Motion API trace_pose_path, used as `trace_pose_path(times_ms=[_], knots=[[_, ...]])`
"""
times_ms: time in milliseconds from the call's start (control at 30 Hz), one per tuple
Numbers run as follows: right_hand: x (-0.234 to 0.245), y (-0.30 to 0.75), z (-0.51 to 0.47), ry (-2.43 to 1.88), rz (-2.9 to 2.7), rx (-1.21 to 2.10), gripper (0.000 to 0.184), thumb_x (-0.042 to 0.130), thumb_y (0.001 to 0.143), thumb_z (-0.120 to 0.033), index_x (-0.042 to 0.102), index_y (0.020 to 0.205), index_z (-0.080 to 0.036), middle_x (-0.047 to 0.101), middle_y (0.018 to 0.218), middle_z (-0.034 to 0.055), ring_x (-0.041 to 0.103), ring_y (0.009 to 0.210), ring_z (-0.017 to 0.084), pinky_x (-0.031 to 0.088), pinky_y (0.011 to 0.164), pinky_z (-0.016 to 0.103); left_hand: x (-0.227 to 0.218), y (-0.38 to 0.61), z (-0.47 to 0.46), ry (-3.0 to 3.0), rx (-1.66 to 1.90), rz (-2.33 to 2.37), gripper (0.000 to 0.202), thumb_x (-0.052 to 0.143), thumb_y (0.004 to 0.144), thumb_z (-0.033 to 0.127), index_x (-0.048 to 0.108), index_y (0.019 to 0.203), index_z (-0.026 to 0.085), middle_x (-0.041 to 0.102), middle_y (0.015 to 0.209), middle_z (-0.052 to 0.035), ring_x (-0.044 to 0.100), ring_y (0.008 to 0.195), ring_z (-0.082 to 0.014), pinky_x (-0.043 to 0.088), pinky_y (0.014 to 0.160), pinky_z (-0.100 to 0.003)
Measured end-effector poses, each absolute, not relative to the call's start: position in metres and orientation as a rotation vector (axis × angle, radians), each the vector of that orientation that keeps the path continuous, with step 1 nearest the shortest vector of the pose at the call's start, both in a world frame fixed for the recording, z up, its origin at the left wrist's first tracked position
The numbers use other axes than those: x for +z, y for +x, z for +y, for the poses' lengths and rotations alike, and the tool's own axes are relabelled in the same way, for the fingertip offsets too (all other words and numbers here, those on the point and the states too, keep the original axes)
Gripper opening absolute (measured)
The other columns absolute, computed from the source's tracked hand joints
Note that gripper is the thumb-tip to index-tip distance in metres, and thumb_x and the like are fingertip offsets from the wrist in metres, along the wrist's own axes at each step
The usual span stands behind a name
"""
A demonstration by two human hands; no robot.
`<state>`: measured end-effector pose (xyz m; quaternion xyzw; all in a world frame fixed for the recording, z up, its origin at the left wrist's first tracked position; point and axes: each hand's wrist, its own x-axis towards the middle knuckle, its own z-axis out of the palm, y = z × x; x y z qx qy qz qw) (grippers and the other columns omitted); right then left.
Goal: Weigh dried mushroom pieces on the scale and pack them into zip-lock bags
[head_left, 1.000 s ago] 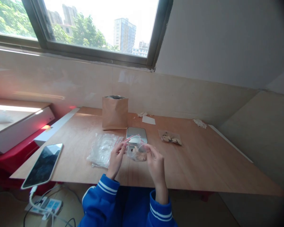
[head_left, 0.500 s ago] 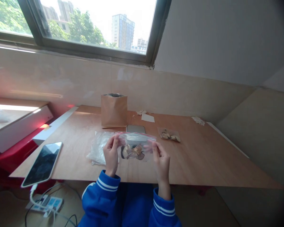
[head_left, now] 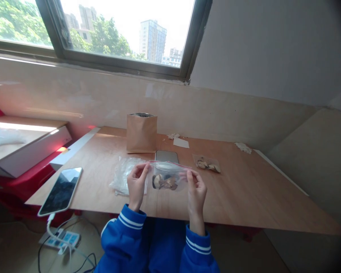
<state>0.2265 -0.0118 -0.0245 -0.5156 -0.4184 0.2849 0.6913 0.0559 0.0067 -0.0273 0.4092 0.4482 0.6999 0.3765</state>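
Observation:
A clear zip-lock bag [head_left: 168, 181] with a red line along its top is stretched between my two hands, above the table's near edge. Brown and pale dried slices, perhaps mushroom, lie inside it. My left hand [head_left: 136, 184] pinches its upper left corner; my right hand [head_left: 197, 185] pinches the upper right side. Just behind the left hand lies a pile of clear plastic bags [head_left: 121, 177]. Beyond the held bag is a flat grey device [head_left: 167, 156], partly covered by it. Another clear bag of similar slices [head_left: 207, 163] rests flat to the right.
An open brown kraft pouch [head_left: 142, 133] stands at the back of the wooden table [head_left: 244, 193]. A white card [head_left: 181, 143] and crumpled scraps [head_left: 243, 148] lie farther back. At the left edge, a phone [head_left: 61, 191] is plugged into a cable running to a power strip [head_left: 63, 239].
The view has shifted slightly, so the surroundings sit a little farther right. Both hands keep their grip on the zip-lock bag, whose top edge now opens into a slightly curved line.

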Motion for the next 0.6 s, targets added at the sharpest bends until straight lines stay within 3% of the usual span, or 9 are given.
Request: trace_pose_path(times_ms=[100,333,600], knots=[[-0.03,0.232,-0.01,-1.139,-0.918,0.605,0.036,0.06,0.084,-0.049,0.067,0.093,-0.015,0.072,0.083,0.0078,0.066,0.077,0.019,0.05,0.075,0.031,-0.028,0.057,0.006,1.113,1.746,1.162,0.025,0.066,0.081,0.04,0.071,0.089,0.016,0.071,0.087,-0.005,0.065,0.086,-0.0178,0.051,0.081,-0.029],[-0.036,0.244,-0.011,-1.129,-0.937,0.618,0.033,0.061,0.084,-0.049,0.065,0.083,-0.016,0.069,0.076,0.0042,0.063,0.067,0.016,0.049,0.07,0.03,-0.025,0.056,0.002,1.123,1.668,1.123,0.026,0.065,0.082,0.042,0.066,0.083,0.016,0.068,0.078,-0.0032,0.066,0.081,-0.0173,0.051,0.081,-0.031],[-0.035,0.241,-0.01,-1.104,-0.847,0.555,0.032,0.063,0.083,-0.048,0.064,0.083,-0.015,0.068,0.075,0.0037,0.062,0.068,0.016,0.048,0.072,0.03,-0.024,0.065,0.0,1.068,1.663,1.082,0.029,0.065,0.081,0.044,0.064,0.085,0.015,0.068,0.078,-0.0031,0.066,0.082,-0.0172,0.052,0.084,-0.033]])
